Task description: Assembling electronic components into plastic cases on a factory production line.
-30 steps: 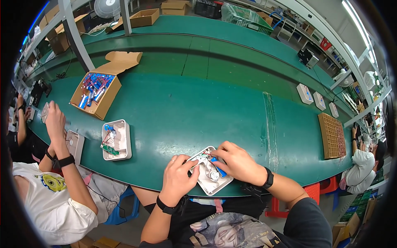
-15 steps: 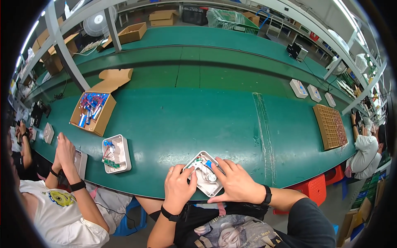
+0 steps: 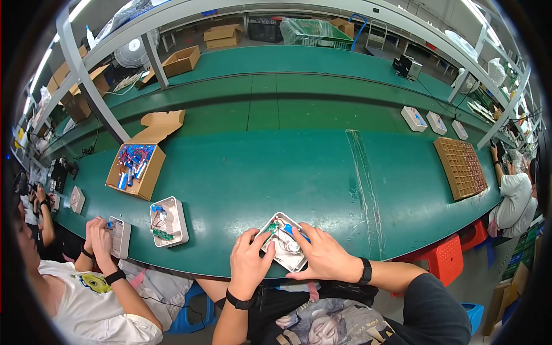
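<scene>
A white plastic housing (image 3: 280,262) lies at the table's near edge, between my hands. Inside it are a green circuit board (image 3: 273,228), thin wires, a round white part (image 3: 292,246) and a blue cylindrical battery (image 3: 295,231). My left hand (image 3: 251,260) grips the housing's left side, its fingertips reaching over the rim by the board. On the other side my right hand (image 3: 329,253) holds the housing, thumb low against the near corner and index finger pressing on the battery. The fingers partly hide the battery and wires.
Another open housing (image 3: 179,225) with parts stands to the left. Behind it is a cardboard box (image 3: 150,179) of blue batteries. A co-worker's hands (image 3: 99,238) work at a housing (image 3: 121,238) on the far left. A gridded brown tray (image 3: 454,167) lies at right, near several white housings (image 3: 413,118).
My left fingers have shifted off a white piece over the housing, and the green board now shows. The right index finger bears on the battery. The co-worker's hands have lowered to their housing.
</scene>
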### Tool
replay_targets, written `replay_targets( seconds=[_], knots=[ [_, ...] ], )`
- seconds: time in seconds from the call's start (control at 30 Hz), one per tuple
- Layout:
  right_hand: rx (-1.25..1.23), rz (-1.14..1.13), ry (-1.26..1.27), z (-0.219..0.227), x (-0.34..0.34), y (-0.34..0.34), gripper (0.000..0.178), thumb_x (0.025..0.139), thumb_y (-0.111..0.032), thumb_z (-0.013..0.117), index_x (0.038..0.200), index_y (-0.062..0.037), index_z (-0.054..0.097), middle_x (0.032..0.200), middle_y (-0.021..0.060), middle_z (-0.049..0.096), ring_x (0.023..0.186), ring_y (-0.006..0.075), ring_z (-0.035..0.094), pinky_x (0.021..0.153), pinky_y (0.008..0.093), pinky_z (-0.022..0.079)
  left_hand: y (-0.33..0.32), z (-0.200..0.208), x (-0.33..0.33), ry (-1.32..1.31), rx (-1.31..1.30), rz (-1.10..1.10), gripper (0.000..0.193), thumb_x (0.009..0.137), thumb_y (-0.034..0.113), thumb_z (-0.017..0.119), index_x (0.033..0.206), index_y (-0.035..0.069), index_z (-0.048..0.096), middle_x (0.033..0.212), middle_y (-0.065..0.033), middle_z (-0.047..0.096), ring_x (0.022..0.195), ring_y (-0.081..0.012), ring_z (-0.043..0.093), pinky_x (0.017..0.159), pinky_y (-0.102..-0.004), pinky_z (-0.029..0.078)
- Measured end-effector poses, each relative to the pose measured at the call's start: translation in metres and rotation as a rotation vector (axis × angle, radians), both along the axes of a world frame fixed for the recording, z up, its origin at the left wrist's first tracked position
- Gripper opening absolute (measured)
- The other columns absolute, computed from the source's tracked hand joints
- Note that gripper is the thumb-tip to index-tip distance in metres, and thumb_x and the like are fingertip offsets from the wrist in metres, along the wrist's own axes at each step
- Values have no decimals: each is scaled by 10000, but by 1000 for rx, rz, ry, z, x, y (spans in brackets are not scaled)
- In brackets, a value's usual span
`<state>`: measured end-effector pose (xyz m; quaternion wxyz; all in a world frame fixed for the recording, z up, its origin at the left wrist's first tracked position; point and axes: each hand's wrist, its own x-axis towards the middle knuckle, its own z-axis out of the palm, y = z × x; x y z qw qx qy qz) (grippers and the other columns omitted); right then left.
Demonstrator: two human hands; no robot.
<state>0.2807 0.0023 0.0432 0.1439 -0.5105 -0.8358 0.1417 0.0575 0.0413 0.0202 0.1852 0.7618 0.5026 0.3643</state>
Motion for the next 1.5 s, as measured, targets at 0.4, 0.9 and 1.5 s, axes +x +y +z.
replay_targets(
  seconds=[0.4,0.9,1.5],
  knots=[
    [-348,-99,466,2,53,7,746,972,-415,739,1542,-19,465,1438,218,565,1253,350,621,1059,437,511,2,-5,-1,11,7,-16,253,866,129,788,1106,54,757,1183,-146,691,1036,-365,679,895,-442,551],
    [-802,-85,952,-31,49,10,484,1085,-89,587,1555,-17,494,1422,88,660,1178,119,641,1037,313,526,7,-1,-5,-265,-164,15,184,954,53,719,1098,-57,753,1156,-194,747,1004,-297,730,890,-365,550],
    [-744,63,1257,-51,23,10,178,1034,-74,673,1181,21,700,1060,18,744,1004,70,654,910,267,535,-5,18,-6,-258,-133,-62,170,949,45,735,1092,-42,764,1141,-190,747,983,-303,737,862,-358,563]
  ],
)
